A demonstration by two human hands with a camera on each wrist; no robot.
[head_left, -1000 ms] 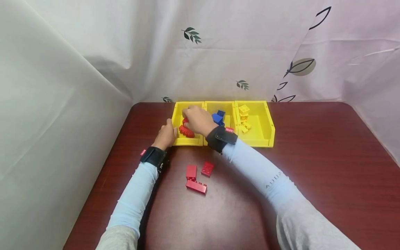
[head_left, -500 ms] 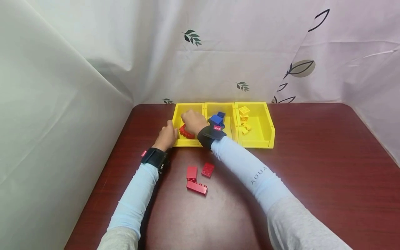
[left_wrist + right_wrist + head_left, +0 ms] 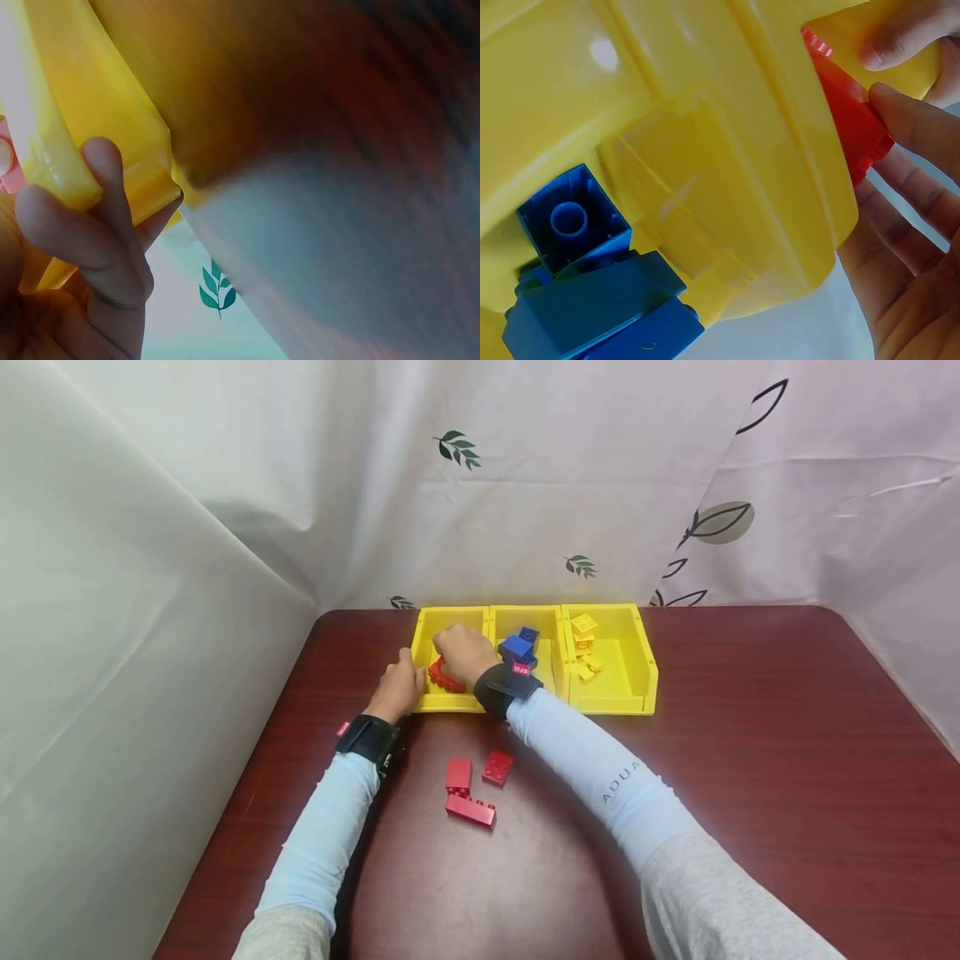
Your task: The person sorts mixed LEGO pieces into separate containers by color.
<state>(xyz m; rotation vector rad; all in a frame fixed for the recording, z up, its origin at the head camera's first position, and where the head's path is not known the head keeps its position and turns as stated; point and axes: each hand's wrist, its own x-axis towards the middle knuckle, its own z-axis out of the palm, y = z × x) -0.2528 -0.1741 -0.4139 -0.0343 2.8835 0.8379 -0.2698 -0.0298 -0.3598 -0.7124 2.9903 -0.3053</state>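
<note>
Three yellow bins stand side by side at the table's far edge. My left hand [image 3: 397, 687] grips the outer wall of the left bin [image 3: 425, 632]; its fingers wrap round the yellow edge [image 3: 64, 169] in the left wrist view. Inside that bin, my right hand [image 3: 465, 653] reaches down over red toy bricks [image 3: 444, 679]. In the right wrist view the thumb and fingers of the right hand [image 3: 922, 247] close about a red brick [image 3: 847, 112], partly hidden by the bin wall. The fingertips are out of sight in the head view.
Blue bricks [image 3: 517, 648] lie in the middle bin [image 3: 551, 681], yellow bricks [image 3: 584, 635] in the right bin [image 3: 622, 668]. Several red bricks [image 3: 471, 810] lie on the dark red table [image 3: 570, 877] between the forearms. A pale curtain [image 3: 525, 485] hangs behind the bins.
My right hand has moved lower and slightly left into the left bin, with its wrist now turned differently; it stays still over the last half second. My left hand keeps its place.
</note>
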